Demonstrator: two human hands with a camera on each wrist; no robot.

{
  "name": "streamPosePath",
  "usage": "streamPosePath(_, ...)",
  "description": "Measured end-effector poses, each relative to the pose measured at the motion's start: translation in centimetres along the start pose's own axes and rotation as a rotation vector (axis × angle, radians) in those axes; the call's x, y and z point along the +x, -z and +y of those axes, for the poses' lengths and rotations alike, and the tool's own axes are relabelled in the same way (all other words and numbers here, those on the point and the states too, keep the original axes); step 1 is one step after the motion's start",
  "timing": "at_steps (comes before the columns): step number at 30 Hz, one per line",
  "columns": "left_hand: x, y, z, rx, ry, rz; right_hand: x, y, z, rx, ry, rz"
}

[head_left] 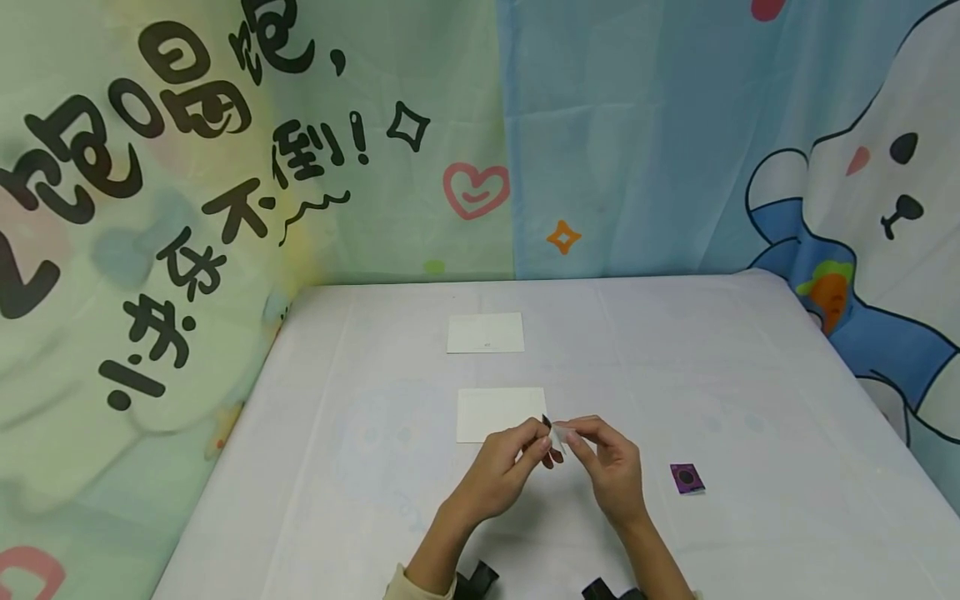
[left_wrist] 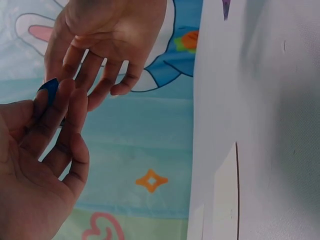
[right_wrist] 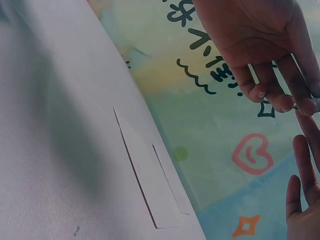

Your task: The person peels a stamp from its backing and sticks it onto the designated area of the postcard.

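In the head view, my left hand and right hand meet above the table, fingertips close together. A small white piece, thin like paper or film, lies between them, with a dark tip sticking up at its left. My left thumb and finger pinch it on one side, and my right thumb and index finger pinch the other. From the left wrist view, a small dark blue piece shows at my left fingertips. The right wrist view catches both hands at its right edge; fingers mostly hide the piece there.
Two white rectangular cards lie on the white table: a nearer card just behind the hands and a farther card. A small purple square packet lies to the right. Printed curtains stand behind the table.
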State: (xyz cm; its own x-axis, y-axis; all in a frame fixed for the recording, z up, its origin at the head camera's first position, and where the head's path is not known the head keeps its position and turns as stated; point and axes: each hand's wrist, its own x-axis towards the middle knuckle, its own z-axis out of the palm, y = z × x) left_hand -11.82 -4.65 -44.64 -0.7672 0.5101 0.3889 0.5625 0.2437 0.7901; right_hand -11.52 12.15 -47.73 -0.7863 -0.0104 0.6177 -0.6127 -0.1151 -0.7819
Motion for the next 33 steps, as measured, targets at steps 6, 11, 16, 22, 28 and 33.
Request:
streamPosePath(6, 0.0, -0.1, 0.1, -0.032, 0.042, -0.007, 0.0, 0.3, -0.3, -0.052, -0.02, 0.037)
streamPosePath(11, 0.0, -0.1, 0.1, -0.003, 0.008, -0.006, 0.0, 0.5, -0.4, -0.072, -0.09, 0.08)
streamPosePath(16, 0.0, -0.1, 0.0, -0.002, 0.0, -0.007, 0.0, 0.7, -0.6, -0.11, -0.194, 0.124)
streamPosePath(22, 0.1, -0.2, 0.1, 0.002, 0.008, -0.011, 0.0, 0.8, -0.7, -0.144, -0.218, 0.152)
streamPosePath(28, 0.0, -0.2, 0.2, 0.001, 0.023, -0.015, 0.0, 1.0, -0.6, -0.142, -0.223, 0.187)
streamPosePath(33, -0.1, -0.2, 0.1, 0.014, 0.02, -0.012, 0.0, 1.1, -0.6, -0.122, -0.243, 0.226)
